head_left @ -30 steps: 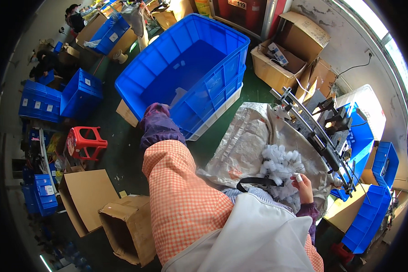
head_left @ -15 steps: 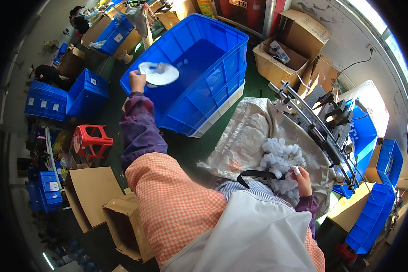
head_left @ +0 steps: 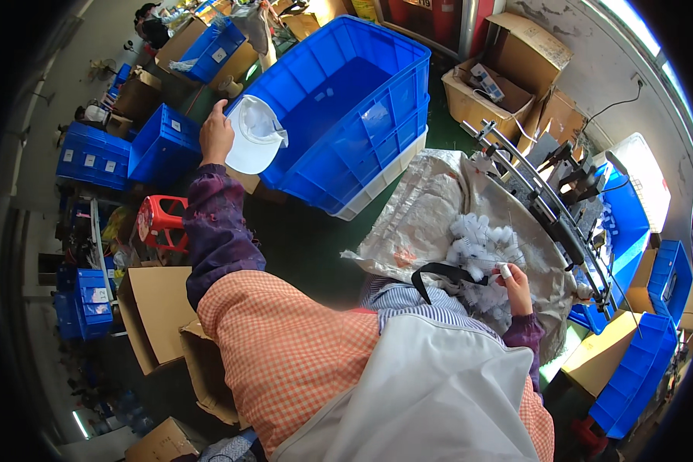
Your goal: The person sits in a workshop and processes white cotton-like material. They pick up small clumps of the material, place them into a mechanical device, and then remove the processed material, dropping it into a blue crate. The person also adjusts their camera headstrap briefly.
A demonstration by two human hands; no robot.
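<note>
At the near-left edge of the big blue crate (head_left: 339,146), my left hand (head_left: 217,137) is closed on the rim of a white, shallow, rounded dish-like piece (head_left: 250,154), which is tilted. Its exact kind is unclear. My right hand (head_left: 517,289) is closed in a pinch over the grey-white sack (head_left: 420,200). One fingertip has a white wrap; what the pinch holds, if anything, I cannot make out. Just beyond it lies a clump of white, bristly, brush-like pieces (head_left: 477,242) on the sack. A black strap (head_left: 443,269) curves beside the clump.
A metal fixture with rods (head_left: 550,215) stands to the right, close to my right hand. Open cardboard boxes (head_left: 489,85) sit at the far right. A red stool (head_left: 158,219) and more boxes (head_left: 158,312) are at the left. Other people (head_left: 154,27) are in the far left.
My left hand has shifted left and slightly nearer, and the white dish-like piece has turned steeply from its flatter position. The whole view has shifted slightly. My right hand stays over the sack.
</note>
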